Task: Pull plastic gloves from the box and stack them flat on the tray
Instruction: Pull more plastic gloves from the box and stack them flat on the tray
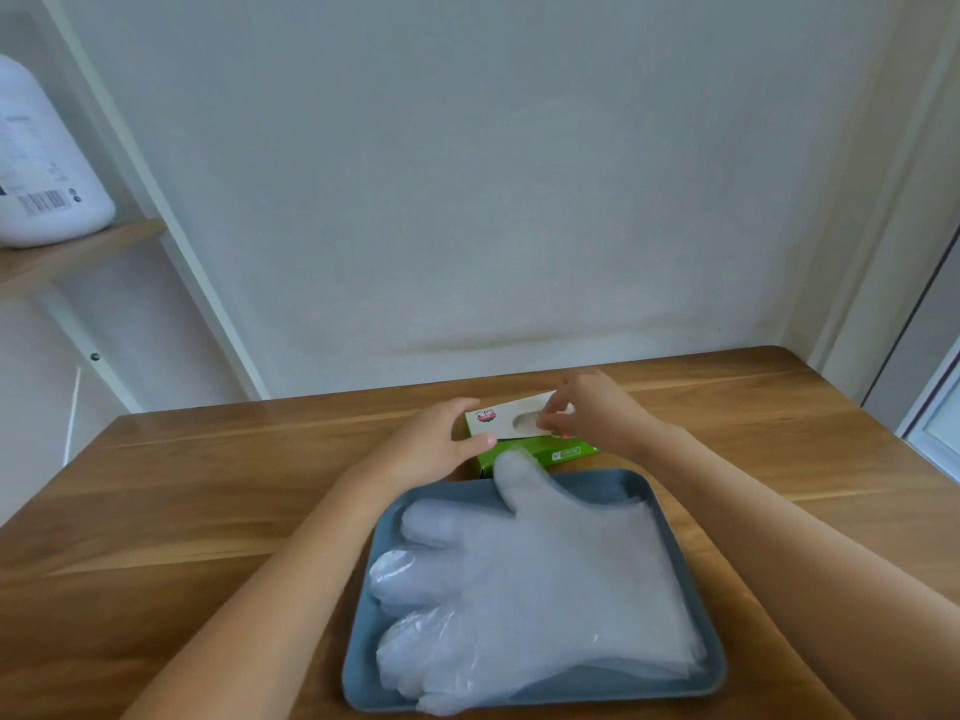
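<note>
Two hands are at the glove box (524, 433), which sits on the desk (208, 491) at twelve o'clock from the tray (691, 605), just beyond its far rim. The box's long axis runs from nine to three o'clock, and the oval slot in its top face opens upward. The left hand (441, 441) wraps the box's nine o'clock end, thumb on the near edge and fingers (457, 407) over the far one, apparently steadying it. The right hand (587, 407) comes in from three o'clock with its fingertips pinched close together right at the slot; whether they already grip a film edge is too blurred to tell.

The right hand is plainly the nearer to the opening, so the pull likely falls to it, upward and then back toward six o'clock. A stack of clear gloves (545, 589) already lies flat in the tray, fingers pointing to nine o'clock, cuffs toward three, one thumb overhanging the far rim toward the box.
</note>
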`<action>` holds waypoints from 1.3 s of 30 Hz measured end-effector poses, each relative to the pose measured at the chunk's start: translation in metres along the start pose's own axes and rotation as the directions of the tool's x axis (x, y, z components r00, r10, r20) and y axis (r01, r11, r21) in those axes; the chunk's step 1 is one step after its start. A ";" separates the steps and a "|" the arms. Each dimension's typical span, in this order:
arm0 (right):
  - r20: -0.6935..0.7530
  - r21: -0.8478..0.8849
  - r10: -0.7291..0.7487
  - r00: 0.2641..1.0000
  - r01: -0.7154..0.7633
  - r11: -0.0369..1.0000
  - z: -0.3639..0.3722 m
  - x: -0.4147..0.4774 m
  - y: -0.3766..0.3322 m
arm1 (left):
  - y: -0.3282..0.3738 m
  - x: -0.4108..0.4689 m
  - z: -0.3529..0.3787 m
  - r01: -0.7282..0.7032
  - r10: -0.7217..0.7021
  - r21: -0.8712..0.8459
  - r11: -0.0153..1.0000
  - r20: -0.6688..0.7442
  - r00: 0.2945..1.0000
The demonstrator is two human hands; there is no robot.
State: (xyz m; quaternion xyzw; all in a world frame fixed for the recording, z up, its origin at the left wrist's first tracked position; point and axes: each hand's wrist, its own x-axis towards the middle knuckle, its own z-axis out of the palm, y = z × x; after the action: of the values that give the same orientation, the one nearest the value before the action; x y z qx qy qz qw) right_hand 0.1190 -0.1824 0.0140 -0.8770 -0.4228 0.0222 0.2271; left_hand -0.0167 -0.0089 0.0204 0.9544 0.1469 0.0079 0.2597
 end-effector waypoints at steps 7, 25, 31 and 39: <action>0.047 0.039 0.076 0.996 -0.078 0.996 0.024 0.012 0.007 | -0.010 0.025 0.031 0.080 -0.060 -0.122 0.989 0.164 0.985; -0.062 0.488 0.169 0.984 -0.117 0.865 0.020 0.008 0.028 | -0.021 0.034 0.040 0.047 -0.032 -0.123 0.991 0.126 0.992; -0.119 0.274 0.047 0.992 -0.013 0.962 0.035 0.013 0.025 | -0.022 0.035 0.042 0.055 -0.040 -0.136 0.989 0.112 0.993; -0.102 0.552 0.112 0.988 -0.037 0.833 0.018 0.011 0.028 | -0.017 0.033 0.041 0.038 -0.027 -0.112 0.993 0.094 0.995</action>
State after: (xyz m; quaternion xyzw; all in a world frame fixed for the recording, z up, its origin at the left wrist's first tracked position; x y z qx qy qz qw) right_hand 0.1427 -0.1821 -0.0122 -0.7904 -0.3485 0.0940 0.4949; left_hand 0.0137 -0.0057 -0.0258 0.9349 0.1497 -0.0321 0.3203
